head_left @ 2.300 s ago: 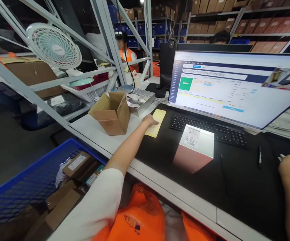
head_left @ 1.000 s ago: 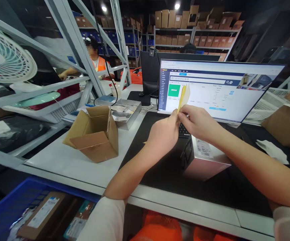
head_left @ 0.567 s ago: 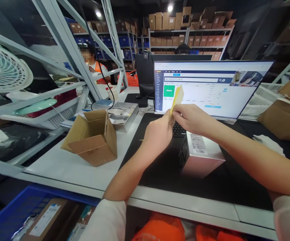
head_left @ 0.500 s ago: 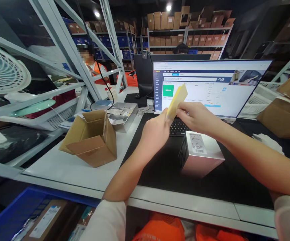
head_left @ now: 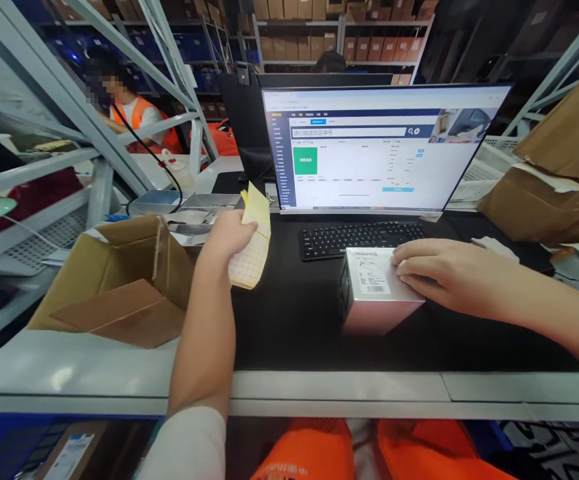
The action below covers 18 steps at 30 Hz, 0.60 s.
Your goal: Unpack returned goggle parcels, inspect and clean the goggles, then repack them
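Note:
In my left hand [head_left: 229,237], a folded yellow sheet of small round stickers [head_left: 250,257] is pinched between thumb and fingers, left of the keyboard. A silver-white product box [head_left: 369,303] with a printed label on top stands on the black desk mat [head_left: 289,333]. My right hand [head_left: 434,273] lies on the box's top right part, fingers stretched out and tips touching the surface. Whatever is under those fingertips is hidden. To the left, beside my left forearm, an open cardboard box [head_left: 119,313] stands with its flaps spread.
Behind the product box are a black keyboard [head_left: 359,237] and a lit monitor [head_left: 359,160]. A metal tray [head_left: 214,200] with papers sits at the back left. Brown cartons [head_left: 529,200] stand at the right. A person in an orange vest [head_left: 142,117] works beyond the grey frame.
My hands have come apart. The left carried the sticker sheet left and down, while the right left the sheet and came down onto the product box. The view has tilted downward.

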{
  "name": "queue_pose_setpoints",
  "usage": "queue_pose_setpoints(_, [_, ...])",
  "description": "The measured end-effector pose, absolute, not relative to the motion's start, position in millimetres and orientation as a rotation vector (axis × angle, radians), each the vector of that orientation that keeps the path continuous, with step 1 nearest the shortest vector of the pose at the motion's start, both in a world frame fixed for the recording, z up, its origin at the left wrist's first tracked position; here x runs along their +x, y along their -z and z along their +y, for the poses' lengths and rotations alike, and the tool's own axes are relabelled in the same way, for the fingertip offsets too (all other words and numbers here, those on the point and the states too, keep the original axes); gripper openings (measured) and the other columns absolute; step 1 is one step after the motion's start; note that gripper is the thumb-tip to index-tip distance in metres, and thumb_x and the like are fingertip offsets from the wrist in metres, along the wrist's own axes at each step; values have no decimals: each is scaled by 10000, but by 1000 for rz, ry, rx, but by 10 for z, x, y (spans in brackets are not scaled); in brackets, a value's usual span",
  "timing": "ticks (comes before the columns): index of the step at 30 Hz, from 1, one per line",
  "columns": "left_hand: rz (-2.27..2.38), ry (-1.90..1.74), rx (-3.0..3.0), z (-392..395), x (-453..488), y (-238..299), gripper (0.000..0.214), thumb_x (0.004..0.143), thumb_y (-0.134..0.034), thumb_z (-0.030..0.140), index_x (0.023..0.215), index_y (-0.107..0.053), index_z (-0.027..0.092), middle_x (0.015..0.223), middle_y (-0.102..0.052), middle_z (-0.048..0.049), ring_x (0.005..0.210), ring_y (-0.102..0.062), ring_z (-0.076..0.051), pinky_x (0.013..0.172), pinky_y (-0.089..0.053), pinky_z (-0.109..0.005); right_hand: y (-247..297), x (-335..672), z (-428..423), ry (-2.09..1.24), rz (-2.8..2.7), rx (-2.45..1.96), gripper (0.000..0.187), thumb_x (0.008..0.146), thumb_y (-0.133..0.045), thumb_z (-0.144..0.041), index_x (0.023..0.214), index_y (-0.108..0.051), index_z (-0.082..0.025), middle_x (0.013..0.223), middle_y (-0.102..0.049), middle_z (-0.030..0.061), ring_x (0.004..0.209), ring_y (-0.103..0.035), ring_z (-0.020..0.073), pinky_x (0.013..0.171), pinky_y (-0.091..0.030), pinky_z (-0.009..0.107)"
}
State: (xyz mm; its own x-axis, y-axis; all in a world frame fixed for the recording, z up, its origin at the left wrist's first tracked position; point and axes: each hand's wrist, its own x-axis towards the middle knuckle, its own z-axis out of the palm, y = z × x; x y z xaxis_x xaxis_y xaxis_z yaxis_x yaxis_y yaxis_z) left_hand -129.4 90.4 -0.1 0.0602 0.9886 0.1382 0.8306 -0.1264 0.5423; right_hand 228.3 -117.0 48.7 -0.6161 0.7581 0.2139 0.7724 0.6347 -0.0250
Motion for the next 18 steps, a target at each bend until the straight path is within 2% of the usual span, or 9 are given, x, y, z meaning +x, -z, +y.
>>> queue_pose_setpoints(3, [1869, -666, 1903, 1051, -1370, 141, 332, 809, -658, 296, 1082, -753, 131, 939, -786, -123, 808, -743, -279, 782, -579, -342, -441, 2389, -1282, 12, -2603, -1249, 324, 1021, -462, -228, 1151, -758, -213, 1315, -692, 85, 1137, -697, 246, 991, -595, 382])
queue_pose_setpoints(5, [1796, -678, 1744, 1170, -1439, 266, 323, 774, -704, 296, 1055, -745, 141, 891, -784, -111, 744, -740, -271, 720, -586, -341, -349, 2476, -1350, -20, -2549, -1263, 364, 1016, -523, -268, 1344, -674, -225, 1428, -629, 80, 1263, -642, 263, 1089, -557, 415])
queue_pose_setpoints(7, [1637, -688, 1518, 1305, -1498, 420, 327, 741, -748, 295, 1033, -731, 148, 861, -782, -100, 701, -739, -265, 666, -591, -342, -212, 2536, -1391, 2, -2500, -1237, 444, 994, -604, -313, 1429, -606, -226, 1499, -569, 92, 1346, -582, 285, 1136, -524, 445])
queue_pose_setpoints(12, [1499, -629, 1261, 1527, -1515, 770, 279, 738, -777, 294, 939, -703, 116, 808, -770, -128, 675, -742, -262, 651, -617, -368, 83, 2523, -1438, 16, -2381, -1072, 436, 977, -655, -267, 1403, -586, -202, 1486, -576, 127, 1409, -523, 280, 1169, -490, 430])
queue_pose_setpoints(16, [1565, -572, 1282, 1500, -1495, 874, 328, 708, -835, 332, 910, -692, 116, 740, -755, -124, 661, -737, -273, 621, -612, -367, 164, 2678, -1471, -87, -2241, -1038, 331, 943, -705, -307, 1257, -618, -253, 1425, -622, 99, 1371, -561, 279, 1132, -515, 428])
queue_pose_setpoints(18, [1624, -548, 1336, 1465, -1521, 882, 381, 661, -877, 350, 884, -682, 110, 717, -745, -122, 681, -740, -292, 624, -609, -374, 208, 2974, -1416, -17, -2055, -1086, 303, 949, -676, -348, 1239, -623, -279, 1382, -643, 87, 1335, -588, 289, 1124, -504, 459])
